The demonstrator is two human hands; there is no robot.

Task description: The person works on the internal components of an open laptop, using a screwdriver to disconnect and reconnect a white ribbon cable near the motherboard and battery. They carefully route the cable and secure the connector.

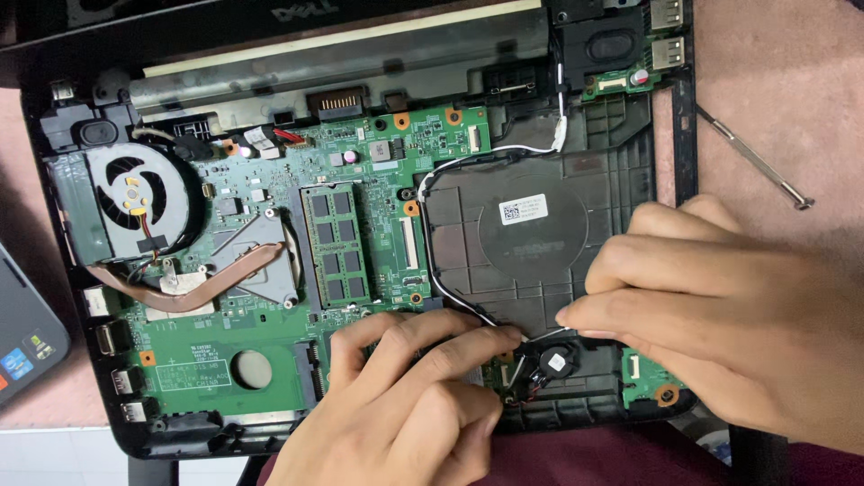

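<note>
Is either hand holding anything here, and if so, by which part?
Both hands pinch the thin black-and-white wire near its lower end by the coin cell: left hand and right hand at fingertips.

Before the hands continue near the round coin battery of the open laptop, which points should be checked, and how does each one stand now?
1. Left hand has its fingertips at the wires beside the coin battery: ok.
2. Right hand reaches the same spot, fingertips close to the wire: ok.
3. Black and white wires lie loose across the black plastic base, not trapped: ok.
4. Coin battery connector unplugged from the green motherboard: cannot tell, fingers hide it.
5. Screwdriver lies off the laptop, on the table at the right: ok.
6. Memory module sits flat in its slot: ok.
</note>
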